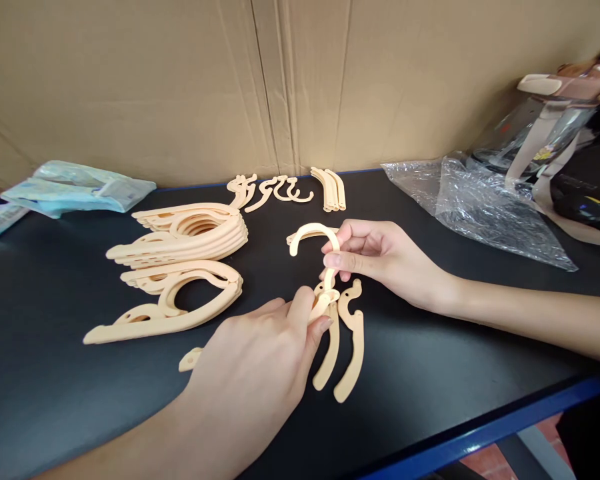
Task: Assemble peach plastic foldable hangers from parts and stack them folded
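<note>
R hand (380,257): thumb & fingers pinch the shank of a cream hook (314,229), curve up, tip to L. L hand (253,360): fingers grasp a cream hanger arm (321,307) at hook's base; grip partly hidden. Both pcs held above black table (430,373), approx. ctr. Two loose arms (354,353) lie just R of L fingers. Folded hangers (215,245) stacked on L side; loose hooks (266,191) & curved strips (329,190) at rear, nr. cardboard (155,87). Clear plastic (490,207) lies far R, w/ strapped bottle (563,127) nr. it.
</note>
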`<act>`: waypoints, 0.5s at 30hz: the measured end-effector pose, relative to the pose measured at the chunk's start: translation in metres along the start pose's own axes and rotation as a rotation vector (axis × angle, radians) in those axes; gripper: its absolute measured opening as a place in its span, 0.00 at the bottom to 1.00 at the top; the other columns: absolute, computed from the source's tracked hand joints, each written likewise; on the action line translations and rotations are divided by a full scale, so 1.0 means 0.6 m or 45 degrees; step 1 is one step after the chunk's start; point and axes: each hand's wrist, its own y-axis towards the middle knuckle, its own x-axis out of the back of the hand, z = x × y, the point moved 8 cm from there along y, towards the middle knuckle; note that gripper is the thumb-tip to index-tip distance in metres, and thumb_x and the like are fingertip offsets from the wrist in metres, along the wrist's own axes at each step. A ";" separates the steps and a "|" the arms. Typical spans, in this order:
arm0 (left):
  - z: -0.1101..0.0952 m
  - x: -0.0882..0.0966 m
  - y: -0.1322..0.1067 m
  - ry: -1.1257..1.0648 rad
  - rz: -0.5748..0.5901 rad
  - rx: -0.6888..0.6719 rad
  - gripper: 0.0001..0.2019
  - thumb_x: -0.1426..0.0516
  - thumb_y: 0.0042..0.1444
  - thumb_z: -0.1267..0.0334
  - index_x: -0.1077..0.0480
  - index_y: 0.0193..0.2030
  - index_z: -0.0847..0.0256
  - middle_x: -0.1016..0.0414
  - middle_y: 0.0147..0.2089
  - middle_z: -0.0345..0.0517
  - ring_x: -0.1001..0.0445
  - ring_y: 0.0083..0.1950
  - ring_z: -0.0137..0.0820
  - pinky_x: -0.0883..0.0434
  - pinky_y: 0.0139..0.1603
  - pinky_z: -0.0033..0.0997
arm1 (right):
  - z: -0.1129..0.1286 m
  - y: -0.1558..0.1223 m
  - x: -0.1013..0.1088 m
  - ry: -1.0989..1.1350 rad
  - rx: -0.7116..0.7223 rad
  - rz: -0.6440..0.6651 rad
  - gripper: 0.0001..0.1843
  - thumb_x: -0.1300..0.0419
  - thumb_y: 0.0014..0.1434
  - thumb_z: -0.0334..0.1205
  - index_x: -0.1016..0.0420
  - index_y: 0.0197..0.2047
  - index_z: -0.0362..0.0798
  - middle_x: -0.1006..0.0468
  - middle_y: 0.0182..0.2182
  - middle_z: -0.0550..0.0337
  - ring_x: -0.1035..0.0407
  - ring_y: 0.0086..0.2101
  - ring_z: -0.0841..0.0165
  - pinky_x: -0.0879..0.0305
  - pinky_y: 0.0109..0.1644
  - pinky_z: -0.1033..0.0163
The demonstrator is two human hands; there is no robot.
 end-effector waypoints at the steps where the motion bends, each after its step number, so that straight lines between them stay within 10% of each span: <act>1: 0.007 -0.003 -0.002 -0.097 0.058 0.058 0.10 0.56 0.69 0.64 0.36 0.39 0.57 0.29 0.21 0.37 0.27 0.18 0.36 0.46 0.18 0.29 | 0.001 0.000 -0.001 -0.032 0.009 0.019 0.14 0.28 0.56 0.45 0.27 0.34 0.47 0.20 0.27 0.65 0.26 0.28 0.73 0.30 0.36 0.66; 10: 0.047 -0.024 -0.008 -1.117 0.259 0.408 0.12 0.53 0.67 0.56 0.40 0.55 0.51 0.28 0.31 0.34 0.29 0.25 0.28 0.34 0.21 0.23 | 0.041 0.009 0.031 -1.271 0.590 -0.072 0.07 0.40 0.67 0.38 0.21 0.44 0.49 0.18 0.44 0.55 0.27 0.46 0.60 0.31 0.50 0.55; 15: 0.051 -0.057 -0.006 -1.657 0.427 0.582 0.20 0.47 0.66 0.56 0.43 0.63 0.50 0.33 0.32 0.33 0.34 0.24 0.25 0.35 0.14 0.18 | 0.016 0.021 0.030 -1.565 0.525 0.009 0.16 0.46 0.69 0.35 0.25 0.57 0.48 0.22 0.56 0.52 0.30 0.55 0.57 0.34 0.58 0.47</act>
